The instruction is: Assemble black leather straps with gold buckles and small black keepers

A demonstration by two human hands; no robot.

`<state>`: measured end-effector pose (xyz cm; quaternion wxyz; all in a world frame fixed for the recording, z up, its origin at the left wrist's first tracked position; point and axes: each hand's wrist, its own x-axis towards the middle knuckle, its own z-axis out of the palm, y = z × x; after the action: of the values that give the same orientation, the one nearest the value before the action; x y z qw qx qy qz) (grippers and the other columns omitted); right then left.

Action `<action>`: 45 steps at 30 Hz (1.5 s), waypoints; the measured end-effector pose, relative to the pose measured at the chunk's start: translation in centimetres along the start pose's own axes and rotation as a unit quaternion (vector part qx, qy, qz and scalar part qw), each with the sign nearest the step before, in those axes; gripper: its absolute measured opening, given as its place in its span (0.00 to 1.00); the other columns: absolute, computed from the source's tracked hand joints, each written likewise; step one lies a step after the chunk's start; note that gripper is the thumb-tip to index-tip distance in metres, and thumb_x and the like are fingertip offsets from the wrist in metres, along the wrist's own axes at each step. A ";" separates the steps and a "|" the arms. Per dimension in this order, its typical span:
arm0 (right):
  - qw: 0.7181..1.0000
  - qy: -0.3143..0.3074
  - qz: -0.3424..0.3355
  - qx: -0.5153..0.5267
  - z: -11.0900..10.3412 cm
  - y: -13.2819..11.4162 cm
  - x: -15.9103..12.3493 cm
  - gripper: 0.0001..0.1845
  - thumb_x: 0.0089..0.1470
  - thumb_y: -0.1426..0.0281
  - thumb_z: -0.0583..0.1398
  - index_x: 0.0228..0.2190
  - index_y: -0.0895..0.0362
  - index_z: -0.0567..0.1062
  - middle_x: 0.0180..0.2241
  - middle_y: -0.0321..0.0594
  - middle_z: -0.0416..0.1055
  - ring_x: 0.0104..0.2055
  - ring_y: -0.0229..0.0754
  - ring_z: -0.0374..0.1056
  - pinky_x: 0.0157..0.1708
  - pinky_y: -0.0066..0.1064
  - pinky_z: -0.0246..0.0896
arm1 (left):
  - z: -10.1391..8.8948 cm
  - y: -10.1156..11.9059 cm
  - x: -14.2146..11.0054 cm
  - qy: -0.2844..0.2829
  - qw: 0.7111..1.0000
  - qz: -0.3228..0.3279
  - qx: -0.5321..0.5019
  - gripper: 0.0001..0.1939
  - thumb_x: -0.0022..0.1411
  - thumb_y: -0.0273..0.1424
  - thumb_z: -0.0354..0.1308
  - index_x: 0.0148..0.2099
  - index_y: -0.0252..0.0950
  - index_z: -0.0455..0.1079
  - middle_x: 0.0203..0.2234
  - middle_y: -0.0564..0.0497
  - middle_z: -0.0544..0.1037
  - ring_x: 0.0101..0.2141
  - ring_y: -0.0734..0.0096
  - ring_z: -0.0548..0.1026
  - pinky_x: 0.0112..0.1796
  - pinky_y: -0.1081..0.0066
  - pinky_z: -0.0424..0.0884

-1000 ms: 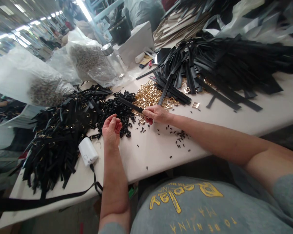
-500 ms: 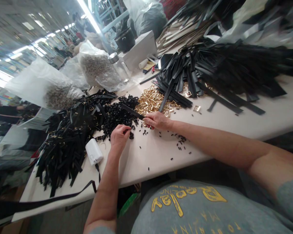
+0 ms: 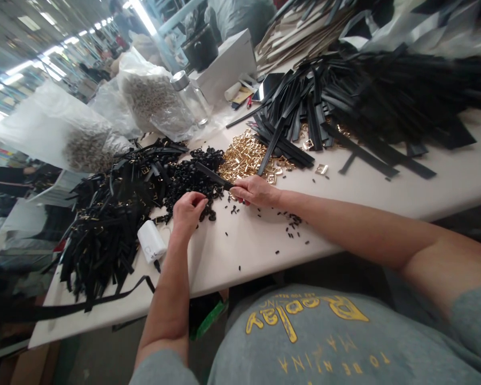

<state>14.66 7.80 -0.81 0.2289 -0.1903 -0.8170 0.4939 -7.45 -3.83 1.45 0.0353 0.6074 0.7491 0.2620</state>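
Black strap (image 3: 212,175) sits clamped in R hand (image 3: 255,191), left end over black rings (image 3: 184,183); L hand (image 3: 187,210), pinched, contents unclear, now nearer R, likely easing 2-handed work.

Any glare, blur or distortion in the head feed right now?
Head view: a ceiling light glares at upper left; the table slants across the frame; the black strap pile blurs toward the right edge; the left hand and right hand look clearer, though whether the left pinches anything is unclear.
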 end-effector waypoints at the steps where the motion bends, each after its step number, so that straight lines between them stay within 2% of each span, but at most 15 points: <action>1: 1.000 0.000 0.003 -0.003 0.0 0.0 0.0 0.17 0.64 0.66 0.53 0.25 0.61 0.69 0.23 0.34 0.70 0.19 0.30 0.63 0.26 0.23 0.54 | -0.5 -0.3 -0.4 0.000 1.000 -0.025 -0.014 0.06 0.56 0.35 0.61 0.32 0.39 0.75 0.24 0.52 0.74 0.26 0.69 0.69 0.32 0.70 0.64; 4: 1.000 0.001 0.009 -0.012 0.1 -0.2 0.0 0.17 0.64 0.66 0.53 0.24 0.61 0.69 0.23 0.34 0.70 0.19 0.30 0.62 0.27 0.23 0.54 | -1.7 -0.9 -2.1 -0.056 0.994 -0.072 -0.066 0.09 0.55 0.39 0.62 0.30 0.38 0.74 0.20 0.54 0.71 0.22 0.72 0.66 0.26 0.72 0.61; 7: 1.000 -0.001 0.006 -0.016 0.2 -0.2 -0.1 0.17 0.64 0.66 0.54 0.25 0.61 0.69 0.23 0.34 0.71 0.19 0.29 0.62 0.27 0.23 0.53 | -1.4 -0.8 -3.6 -0.099 0.992 -0.048 -0.064 0.09 0.54 0.38 0.62 0.34 0.38 0.75 0.24 0.53 0.73 0.24 0.72 0.68 0.27 0.72 0.62; 11: 1.000 -0.007 0.000 -0.018 0.3 0.0 -0.1 0.17 0.64 0.65 0.53 0.26 0.62 0.70 0.24 0.34 0.71 0.19 0.29 0.63 0.26 0.23 0.53 | -0.3 0.0 -4.7 -0.096 0.995 -0.015 -0.008 0.04 0.54 0.32 0.60 0.34 0.39 0.73 0.28 0.54 0.74 0.28 0.71 0.70 0.33 0.71 0.66; 17: 0.999 -0.016 0.009 -0.040 0.3 -0.2 -0.1 0.16 0.64 0.67 0.53 0.26 0.61 0.69 0.23 0.34 0.71 0.19 0.29 0.62 0.25 0.23 0.51 | 0.5 0.0 -5.3 -0.083 0.996 -0.023 -0.010 0.01 0.55 0.29 0.59 0.31 0.38 0.70 0.25 0.55 0.73 0.26 0.72 0.70 0.31 0.72 0.65; 22: 0.998 -0.022 0.009 -0.064 0.3 -0.6 -0.2 0.16 0.64 0.68 0.55 0.26 0.61 0.70 0.23 0.33 0.70 0.19 0.29 0.62 0.27 0.23 0.52 | 0.8 -0.1 -5.3 -0.078 0.997 -0.003 -0.017 0.05 0.58 0.30 0.58 0.38 0.39 0.73 0.29 0.53 0.76 0.29 0.71 0.72 0.34 0.71 0.66; 25: 0.997 -0.021 0.004 -0.071 0.3 -0.6 -0.1 0.16 0.64 0.68 0.55 0.26 0.62 0.70 0.22 0.33 0.71 0.19 0.29 0.62 0.27 0.23 0.52 | 0.8 -0.1 -5.2 -0.073 0.997 0.028 -0.010 0.06 0.62 0.33 0.57 0.36 0.39 0.74 0.30 0.52 0.76 0.31 0.70 0.73 0.36 0.70 0.66; 29: 0.997 -0.023 0.008 -0.075 0.3 -0.5 -0.1 0.16 0.64 0.68 0.55 0.26 0.62 0.70 0.22 0.33 0.71 0.19 0.29 0.62 0.27 0.23 0.53 | 0.6 -0.4 -5.0 -0.071 0.996 0.049 -0.020 0.06 0.62 0.32 0.57 0.36 0.39 0.74 0.31 0.52 0.76 0.32 0.70 0.73 0.36 0.71 0.67; 33: 0.997 -0.031 0.026 -0.068 0.2 -0.7 -0.1 0.14 0.64 0.69 0.55 0.27 0.62 0.70 0.24 0.34 0.72 0.20 0.30 0.63 0.27 0.23 0.52 | 0.5 -0.4 -4.6 -0.021 0.999 0.043 0.004 0.04 0.61 0.31 0.58 0.36 0.39 0.74 0.31 0.52 0.76 0.30 0.71 0.73 0.34 0.71 0.67; 39: 0.998 -0.030 0.018 -0.059 0.2 -0.5 -0.1 0.15 0.65 0.67 0.54 0.28 0.62 0.70 0.25 0.34 0.71 0.20 0.30 0.62 0.27 0.24 0.51 | 0.1 -0.2 -4.7 -0.025 0.999 0.026 -0.012 0.06 0.61 0.32 0.58 0.35 0.38 0.75 0.29 0.52 0.75 0.28 0.72 0.71 0.33 0.71 0.66; 42: 0.997 -0.030 0.013 -0.065 0.3 -0.4 -0.1 0.15 0.64 0.67 0.55 0.26 0.61 0.70 0.24 0.34 0.71 0.20 0.29 0.62 0.27 0.24 0.51 | 0.1 -0.3 -5.2 -0.051 0.997 -0.013 -0.062 0.07 0.60 0.35 0.59 0.35 0.38 0.75 0.28 0.52 0.76 0.27 0.72 0.71 0.31 0.71 0.66; 45: 0.997 -0.031 0.013 -0.071 0.4 -0.4 -0.1 0.16 0.64 0.67 0.55 0.25 0.61 0.69 0.24 0.34 0.71 0.20 0.30 0.62 0.28 0.24 0.51 | 0.4 0.4 -5.6 -0.089 0.993 -0.026 -0.067 0.06 0.58 0.33 0.61 0.37 0.38 0.75 0.29 0.52 0.77 0.28 0.71 0.72 0.32 0.70 0.67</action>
<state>14.46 7.28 -0.64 0.1824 -0.2013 -0.8540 0.4437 -5.54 -8.84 -0.19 0.1493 0.6046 0.7396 0.2553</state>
